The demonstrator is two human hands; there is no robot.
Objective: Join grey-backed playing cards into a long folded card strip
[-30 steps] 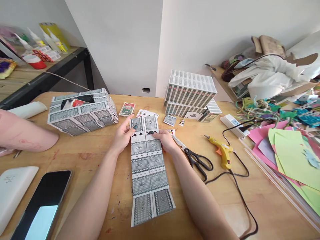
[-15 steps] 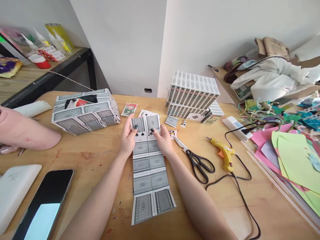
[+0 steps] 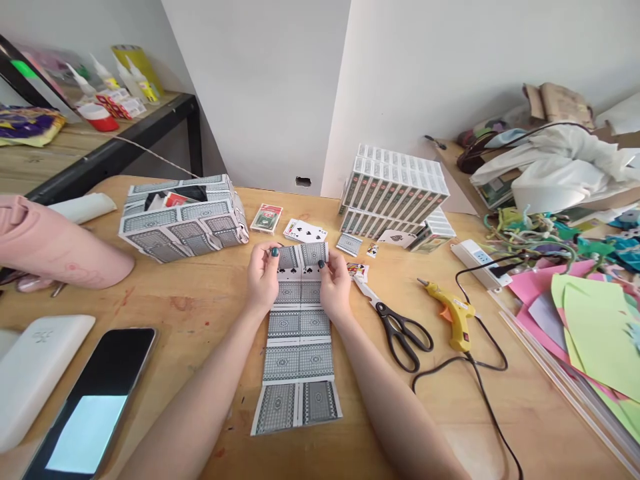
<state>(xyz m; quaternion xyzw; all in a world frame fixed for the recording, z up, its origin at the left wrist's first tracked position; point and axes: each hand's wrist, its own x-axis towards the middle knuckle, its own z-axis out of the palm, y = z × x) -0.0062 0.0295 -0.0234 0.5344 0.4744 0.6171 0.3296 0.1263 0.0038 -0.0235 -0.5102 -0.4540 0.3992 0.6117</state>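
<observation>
A long strip of joined playing cards (image 3: 300, 325), mostly grey patterned backs in two columns, lies lengthwise on the table before me. My left hand (image 3: 263, 279) pinches its far left edge, thumb on top. At the far right edge, my right hand (image 3: 335, 285) grips the strip the same way. The far end is bent up between my hands, with spade faces showing just below the fold. The near end flares a little. Close to my right hand lie a cut face card (image 3: 358, 271) and black-handled scissors (image 3: 395, 327). Beyond the strip rest loose cards (image 3: 305, 231).
A card-covered box (image 3: 185, 220) stands left, beside a boxed deck (image 3: 266, 218). Stacked card decks (image 3: 395, 190) are at the back. A yellow glue gun (image 3: 453, 317) with its cord, a power strip (image 3: 477, 262) and coloured paper (image 3: 595, 327) lie right; a phone (image 3: 93, 400) lies left.
The strip's far end has folded up more steeply between my hands, and its near end has shifted slightly left. Both hands keep their hold. The view has moved a little left.
</observation>
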